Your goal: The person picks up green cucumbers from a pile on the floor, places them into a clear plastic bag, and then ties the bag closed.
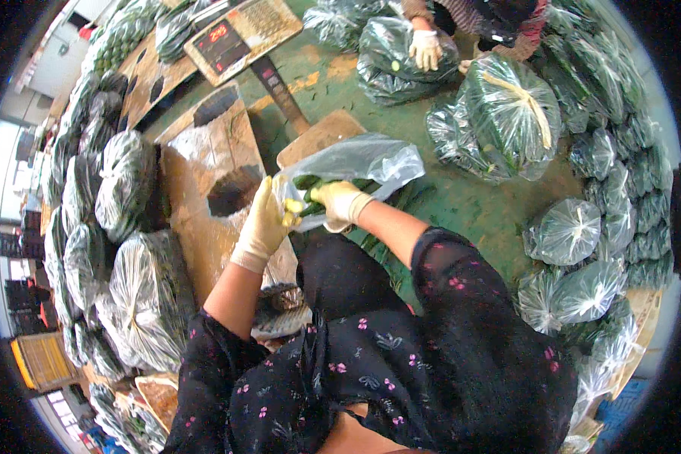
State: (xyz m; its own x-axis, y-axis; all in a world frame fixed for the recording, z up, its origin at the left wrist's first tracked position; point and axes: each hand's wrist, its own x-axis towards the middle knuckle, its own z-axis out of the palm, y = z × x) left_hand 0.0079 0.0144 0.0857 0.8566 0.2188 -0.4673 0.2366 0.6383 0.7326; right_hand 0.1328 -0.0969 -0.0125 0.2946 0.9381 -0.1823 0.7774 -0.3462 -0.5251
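A clear plastic bag (390, 163) lies over the scale's platform, with several green cucumbers (308, 184) inside at its near end, their pale yellow tips showing. My right hand (342, 204), in a cream glove, is closed around cucumbers at the bag's mouth. On the other side of the mouth is my left hand (262, 219), also gloved. Its fingers point up along the bag's edge and its thumb side presses against the plastic, next to the cucumber tips. The platform (339, 127) is brown and dirty; a post joins it to the scale's display head (242, 38) with lit red digits.
Flattened cardboard (197, 159) with torn holes lies on the left. Filled bags (151, 299) are stacked along the left side, and more bags (571, 231) line the right. At the far side, a co-worker's gloved hand (426, 50) rests on a filled bag (401, 79). The floor (477, 219) is green.
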